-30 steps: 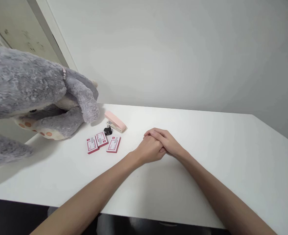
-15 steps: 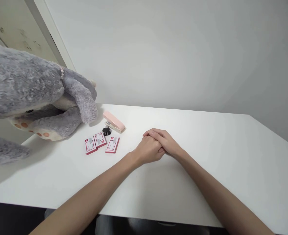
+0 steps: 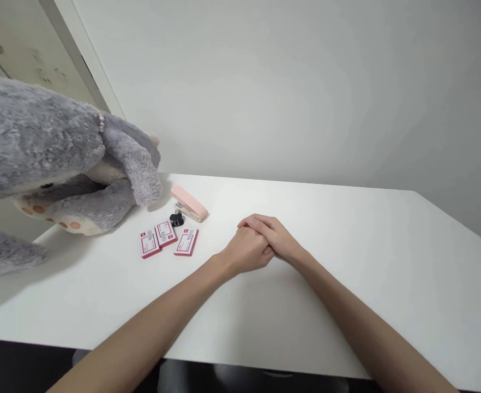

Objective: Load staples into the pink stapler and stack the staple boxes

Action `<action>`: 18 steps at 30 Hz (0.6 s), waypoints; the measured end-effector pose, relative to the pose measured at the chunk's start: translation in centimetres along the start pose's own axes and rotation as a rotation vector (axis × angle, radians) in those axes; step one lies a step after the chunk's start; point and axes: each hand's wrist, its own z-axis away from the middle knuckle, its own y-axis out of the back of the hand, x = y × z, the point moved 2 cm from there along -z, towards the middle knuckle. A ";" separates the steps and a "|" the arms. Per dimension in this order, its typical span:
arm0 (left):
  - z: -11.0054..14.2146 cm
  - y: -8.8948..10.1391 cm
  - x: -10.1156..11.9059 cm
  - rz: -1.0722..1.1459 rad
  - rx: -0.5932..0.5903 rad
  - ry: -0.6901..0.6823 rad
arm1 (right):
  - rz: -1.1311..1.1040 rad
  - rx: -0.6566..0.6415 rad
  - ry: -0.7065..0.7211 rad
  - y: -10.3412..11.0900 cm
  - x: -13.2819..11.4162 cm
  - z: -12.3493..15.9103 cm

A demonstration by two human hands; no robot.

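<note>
My left hand (image 3: 246, 252) rests on the white table, its fingers curled closed and partly hidden. Over it lies my right hand (image 3: 276, 236), fingers wrapped around the left one. No object shows in either hand. To the left of them stand a pink stapler (image 3: 190, 203), a small black staple remover (image 3: 176, 219) and three small red-and-white boxes with a staple-like picture on top: a left box (image 3: 149, 243), a middle box (image 3: 166, 233) touching or nearly touching it, and a right box (image 3: 186, 242) set apart, closest to my left hand.
A large grey plush toy (image 3: 31, 136) takes up the left side, one paw near the stapler. The white table (image 3: 367, 262) runs to a plain wall (image 3: 285, 87) at the back. Its front edge lies under my forearms. A pale frame (image 3: 89, 60) stands at the far left.
Everything appears shifted very slightly left in the view. My hands stay clasped, and the stapler, staple remover, boxes and plush toy keep their places on the table.
</note>
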 end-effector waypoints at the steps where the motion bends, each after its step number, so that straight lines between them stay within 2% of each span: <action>1: 0.0 0.0 0.0 0.000 0.002 0.001 | 0.001 0.001 -0.002 0.0 0.0 0.0; 18: 0.0 0.0 0.0 0.009 0.010 0.002 | 0.006 0.001 -0.012 0.0 -0.1 0.0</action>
